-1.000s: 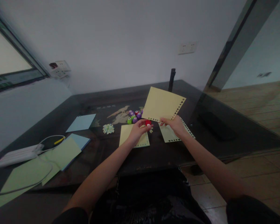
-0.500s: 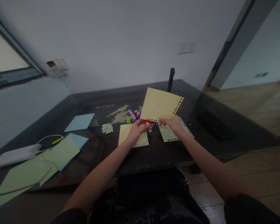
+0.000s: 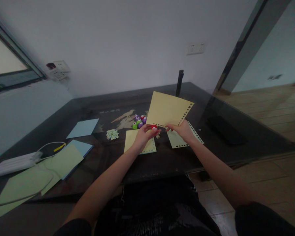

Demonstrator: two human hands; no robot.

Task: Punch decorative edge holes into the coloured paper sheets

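Fingers pinching yellow sheet, red punch.

— Arms? Both stretched forward, forearms bare, converging toward the middle.
— Left hand? Fingers curled shut, thumb on top, pinching something small.
— Right hand? Just beside the left, raised at the same height, fingers closed in a pinch.

The yellow punched sheet has tipped slightly flatter, its top corner swinging toward 11 o'clock, while the left hand has slid the red punch along its lower edge toward 9 o'clock.
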